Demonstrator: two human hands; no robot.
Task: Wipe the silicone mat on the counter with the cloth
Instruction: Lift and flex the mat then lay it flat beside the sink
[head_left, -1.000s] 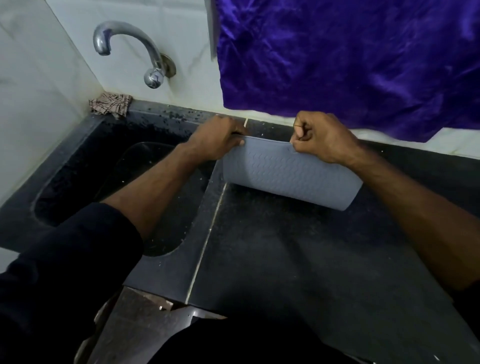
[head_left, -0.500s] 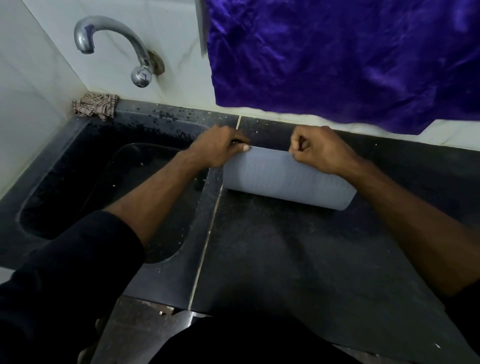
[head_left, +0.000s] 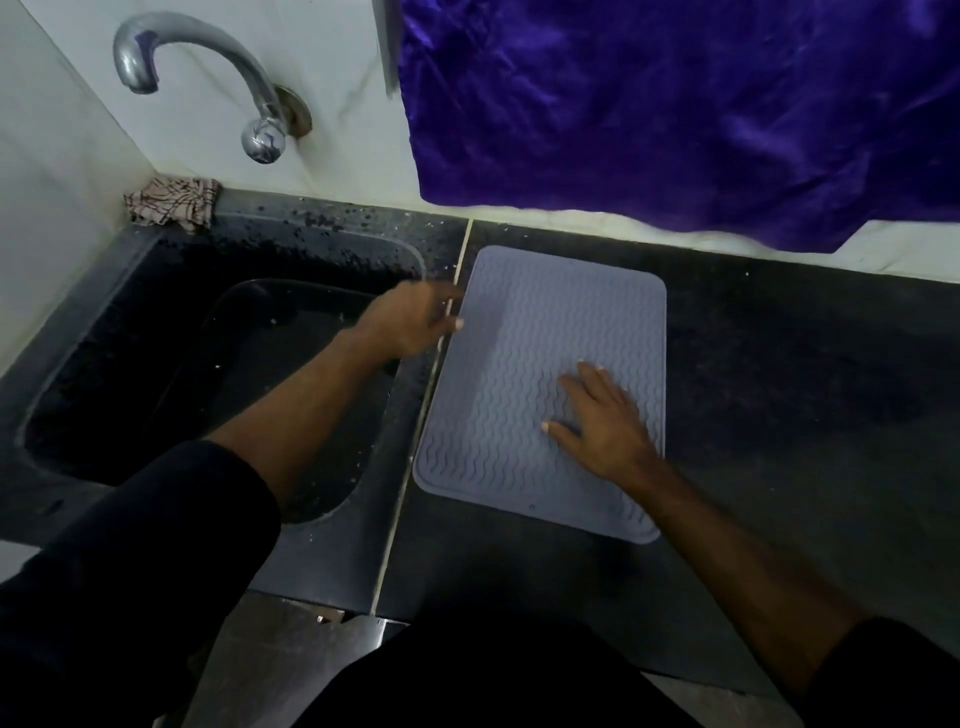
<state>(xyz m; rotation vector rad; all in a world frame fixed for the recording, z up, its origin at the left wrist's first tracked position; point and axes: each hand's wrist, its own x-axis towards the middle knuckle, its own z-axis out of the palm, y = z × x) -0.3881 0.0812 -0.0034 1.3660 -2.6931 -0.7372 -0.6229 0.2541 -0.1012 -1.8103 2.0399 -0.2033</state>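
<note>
On the counter (head_left: 779, 415), grey wavy-ribbed silicone mat (head_left: 524, 332) lies flat.

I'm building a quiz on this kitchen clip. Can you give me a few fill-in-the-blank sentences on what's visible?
1. The mat lies ____ on the counter.
2. The right hand rests on the ____.
3. The cloth sits in the corner below the ____.
4. The left hand is over the mat's ____ edge.

Missing words: flat; mat; tap; left
</note>
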